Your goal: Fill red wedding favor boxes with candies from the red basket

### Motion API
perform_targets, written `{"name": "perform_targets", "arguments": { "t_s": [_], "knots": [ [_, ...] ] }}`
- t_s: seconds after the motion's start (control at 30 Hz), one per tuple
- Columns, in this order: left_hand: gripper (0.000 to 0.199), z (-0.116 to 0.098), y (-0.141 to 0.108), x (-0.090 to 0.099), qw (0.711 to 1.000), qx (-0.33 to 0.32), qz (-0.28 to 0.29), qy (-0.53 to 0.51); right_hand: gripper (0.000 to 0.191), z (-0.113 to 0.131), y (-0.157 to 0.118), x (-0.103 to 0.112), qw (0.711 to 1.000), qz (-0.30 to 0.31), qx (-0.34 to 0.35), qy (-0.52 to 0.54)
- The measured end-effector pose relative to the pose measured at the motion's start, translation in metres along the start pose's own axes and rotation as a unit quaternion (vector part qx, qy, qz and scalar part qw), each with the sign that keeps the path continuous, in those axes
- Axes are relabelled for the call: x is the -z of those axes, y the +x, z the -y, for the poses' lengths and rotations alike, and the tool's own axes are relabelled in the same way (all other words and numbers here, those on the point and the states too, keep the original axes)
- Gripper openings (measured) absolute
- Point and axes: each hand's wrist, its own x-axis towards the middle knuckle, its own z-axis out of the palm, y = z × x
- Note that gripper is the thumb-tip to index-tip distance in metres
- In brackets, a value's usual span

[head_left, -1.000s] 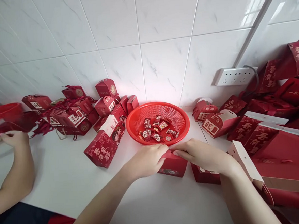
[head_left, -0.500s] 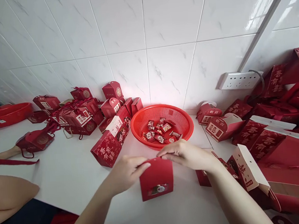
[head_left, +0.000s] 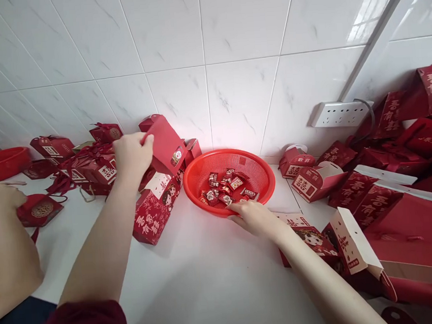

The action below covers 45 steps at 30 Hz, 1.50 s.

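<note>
My left hand [head_left: 132, 155] grips a red candy box [head_left: 166, 144] by its top edge, holding it up over the cluster of boxes left of the basket. A small oval window shows on the box's side. My right hand [head_left: 255, 217] holds nothing, with its fingers stretched out at the front rim of a red plastic basket [head_left: 267, 194]; whether they touch the rim I cannot tell. Several wrapped candies [head_left: 225, 187] lie in the basket. Below the held box, a patterned box [head_left: 151, 218] with a white top panel stands on the white table [head_left: 209, 281].
At left, another person's hand [head_left: 7, 199] is beside a ribboned box [head_left: 42, 209]. Several ribbon-tied boxes [head_left: 94, 170] are piled behind it. A red tub [head_left: 3, 166] stands far left. Open boxes [head_left: 319, 180] and red bags [head_left: 408, 217] crowd the right, below a power strip [head_left: 342, 114].
My left hand has carried the candy box from the table front up and left over the other boxes. My right hand has let go of it and moved to the basket's rim.
</note>
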Motion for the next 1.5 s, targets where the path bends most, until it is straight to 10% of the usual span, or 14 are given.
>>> {"name": "perform_targets", "arguments": {
  "t_s": [0.17,0.7,1.27,1.5],
  "knots": [
    [0.031,0.012,0.031,-0.067,0.996,-0.003,0.003,0.091,0.024,-0.004,-0.003,0.003,1.0,0.009,-0.01,0.014],
    [0.032,0.024,-0.002,-0.172,0.987,0.019,0.109,0.12,0.019,-0.024,-0.031,0.028,0.992,0.099,-0.005,0.074],
    [0.052,0.03,0.001,-0.163,0.998,0.013,0.027,0.06,0.024,-0.031,0.0,0.012,0.99,0.005,0.05,0.132],
    [0.035,-0.013,-0.028,-0.141,0.995,-0.1,0.007,-0.013,0.009,0.017,-0.046,0.067,0.868,-0.31,0.194,0.336]
  ]
}}
